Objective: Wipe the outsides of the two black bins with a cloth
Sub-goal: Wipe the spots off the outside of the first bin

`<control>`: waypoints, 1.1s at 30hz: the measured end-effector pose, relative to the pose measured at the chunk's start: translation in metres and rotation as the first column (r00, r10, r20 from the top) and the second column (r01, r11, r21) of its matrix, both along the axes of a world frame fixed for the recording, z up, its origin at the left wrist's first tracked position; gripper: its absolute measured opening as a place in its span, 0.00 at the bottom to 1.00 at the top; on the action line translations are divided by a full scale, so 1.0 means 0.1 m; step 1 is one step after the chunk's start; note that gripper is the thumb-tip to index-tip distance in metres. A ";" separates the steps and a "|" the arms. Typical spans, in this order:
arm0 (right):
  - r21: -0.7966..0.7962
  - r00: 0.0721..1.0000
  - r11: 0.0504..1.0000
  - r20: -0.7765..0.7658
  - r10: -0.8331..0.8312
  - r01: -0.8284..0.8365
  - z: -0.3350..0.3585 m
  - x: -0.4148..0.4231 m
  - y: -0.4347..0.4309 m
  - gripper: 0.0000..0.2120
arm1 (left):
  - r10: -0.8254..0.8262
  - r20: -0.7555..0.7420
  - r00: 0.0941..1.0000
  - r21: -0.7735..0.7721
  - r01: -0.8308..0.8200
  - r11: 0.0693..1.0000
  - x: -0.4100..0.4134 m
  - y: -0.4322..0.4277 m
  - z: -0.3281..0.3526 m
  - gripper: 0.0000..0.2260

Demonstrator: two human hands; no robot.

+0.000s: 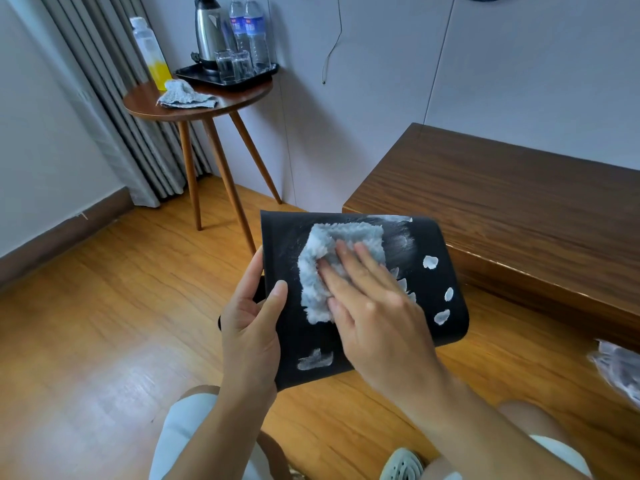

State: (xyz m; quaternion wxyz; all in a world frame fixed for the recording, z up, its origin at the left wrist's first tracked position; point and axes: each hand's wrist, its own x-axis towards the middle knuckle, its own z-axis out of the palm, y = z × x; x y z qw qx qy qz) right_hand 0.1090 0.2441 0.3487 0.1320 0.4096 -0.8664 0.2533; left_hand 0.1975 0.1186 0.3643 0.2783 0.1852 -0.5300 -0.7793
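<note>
A black bin (429, 299) lies on its side in the air in front of me, one flat outer wall facing up. White smears and blobs mark that wall near its right edge and lower left corner. My left hand (251, 320) grips the bin's left rim, thumb on the outside and fingers hidden inside. A fluffy light grey cloth (320, 271) lies on the upper part of the wall. My right hand (374, 299) presses it flat with straight fingers. A second black bin is not in view.
A round wooden side table (145, 102) stands at the back left with a kettle tray (227, 77), water bottles, a spray bottle (150, 51) and another grey cloth (185, 95). A low wooden bench (519, 199) runs along the right wall. A plastic bag (620, 372) lies at the right edge.
</note>
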 end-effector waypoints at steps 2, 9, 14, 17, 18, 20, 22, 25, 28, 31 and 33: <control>0.014 0.998 0.998 0.042 -0.055 0.055 0.00 -0.16 0.08 0.24 | -0.011 -0.009 1.000 -0.007 0.011 1.000 0.02 -0.01 -0.01 0.21; 0.101 0.991 0.988 0.046 -0.126 0.121 0.10 -0.18 0.06 0.27 | -0.009 -0.008 1.000 -0.004 0.009 1.000 -0.01 0.00 -0.01 0.22; 0.165 0.993 0.980 -0.024 0.114 -0.108 0.07 0.20 0.03 0.27 | -0.007 -0.018 1.000 0.025 0.008 1.000 -0.02 -0.01 -0.03 0.22; 0.142 0.994 0.986 -0.065 0.093 -0.083 0.13 0.01 0.08 0.25 | -0.024 -0.027 0.999 0.042 0.025 0.999 0.01 -0.03 -0.01 0.22; 0.116 0.998 0.993 -0.059 0.032 -0.025 0.17 -0.12 0.09 0.25 | -0.031 -0.028 0.999 0.035 0.032 0.999 0.02 -0.02 0.00 0.22; 0.089 0.992 0.989 0.033 -0.120 0.117 0.26 -0.39 0.10 0.24 | -0.041 -0.036 0.999 0.007 0.041 0.999 0.02 -0.01 0.02 0.22; 0.099 0.975 0.978 0.108 -0.196 0.186 0.29 -0.49 0.08 0.25 | -0.044 -0.045 0.998 -0.020 0.043 0.999 0.02 0.01 0.03 0.22; 0.084 0.992 0.991 0.060 -0.110 0.105 0.25 -0.23 -0.04 0.25 | -0.041 -0.035 0.999 -0.003 0.041 0.999 0.00 0.01 0.02 0.22; 0.138 0.997 0.988 0.023 0.067 -0.070 0.17 0.14 -0.08 0.26 | -0.018 -0.027 0.999 0.009 0.019 1.000 0.00 0.00 -0.01 0.22; 0.125 0.995 0.987 -0.016 0.100 -0.097 0.17 0.10 -0.03 0.26 | -0.005 -0.044 0.999 0.051 0.008 0.999 0.04 0.00 -0.01 0.21; 0.119 1.000 0.993 0.002 0.008 -0.008 0.21 -0.11 0.00 0.25 | 0.004 -0.050 0.999 0.043 -0.002 0.999 0.07 0.01 0.01 0.21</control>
